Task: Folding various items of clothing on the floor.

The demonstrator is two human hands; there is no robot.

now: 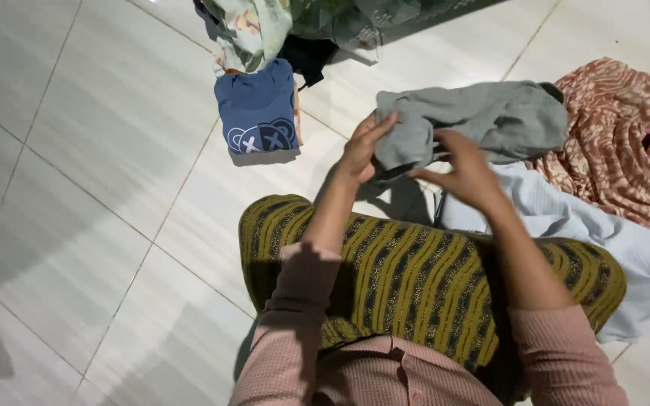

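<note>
A grey garment [483, 116] hangs bunched above the white tiled floor, in front of my knees. My left hand [362, 146] grips its left end, fingers curled into the cloth. On the lower edge of the same garment, my right hand [464, 169] has its fingers pinched on the fabric. My legs, in a yellow and black striped skirt [415, 278], are folded under both arms. My sleeves are pink.
A folded blue shirt [259, 109] with a round print lies on the floor at upper left, with a pile of patterned clothes [265, 26] behind it. A light blue cloth [603, 233] and an orange patterned cloth [626, 143] spread at right.
</note>
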